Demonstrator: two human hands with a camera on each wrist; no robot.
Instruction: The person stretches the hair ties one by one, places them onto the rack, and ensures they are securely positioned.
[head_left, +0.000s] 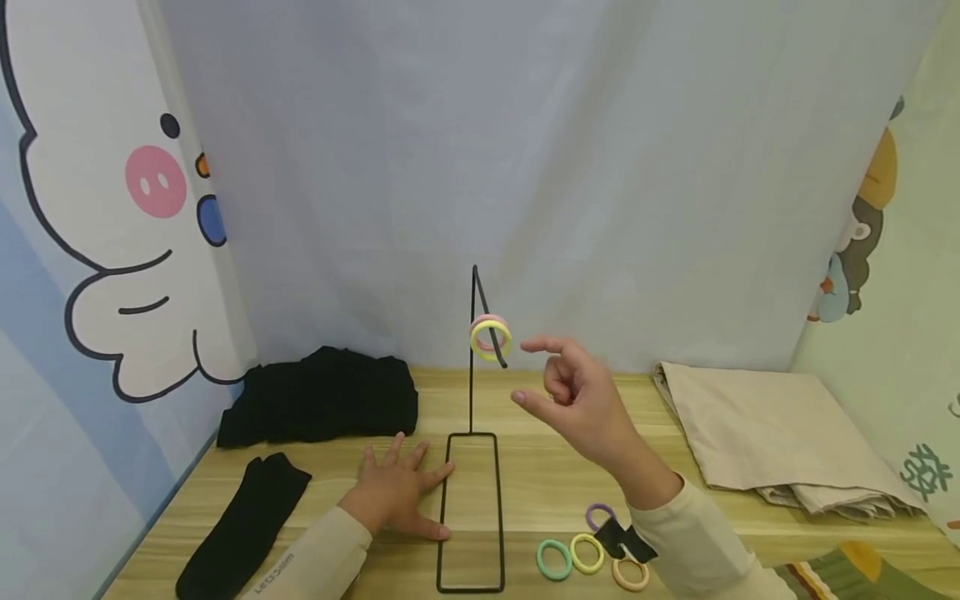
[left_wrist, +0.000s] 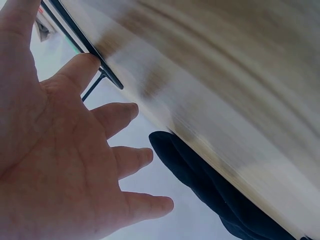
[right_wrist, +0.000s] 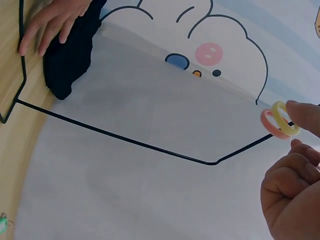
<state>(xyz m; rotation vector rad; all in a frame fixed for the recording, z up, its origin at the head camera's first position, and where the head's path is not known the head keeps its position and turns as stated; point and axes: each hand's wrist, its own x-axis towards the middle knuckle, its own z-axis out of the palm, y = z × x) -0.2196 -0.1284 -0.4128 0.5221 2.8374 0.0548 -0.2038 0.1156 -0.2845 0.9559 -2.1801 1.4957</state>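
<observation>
A black wire stand point(head_left: 499, 517) has a flat rectangular base on the table, a tall post and a slanting arm. A yellow ring point(head_left: 509, 342) and a pink ring point(head_left: 489, 317) hang on that arm near its tip. My left hand point(head_left: 397, 492) lies with fingers spread beside the base, thumb and index finger touching its left bar. Just right of the rings hovers my right hand point(head_left: 581, 404), thumb and index finger apart, the other fingers curled, holding nothing. In the right wrist view, a fingertip overlaps the yellow ring point(right_wrist: 276, 107); contact there is unclear.
Green point(head_left: 540, 560), yellow point(head_left: 573, 553), purple point(head_left: 600, 506) and orange point(head_left: 630, 588) rings lie under the right forearm. Black cloth point(head_left: 330, 400) and a black sock point(head_left: 243, 529) are at left. Folded beige cloth point(head_left: 757, 425) and a patterned green sock point(head_left: 862, 575) lie at right.
</observation>
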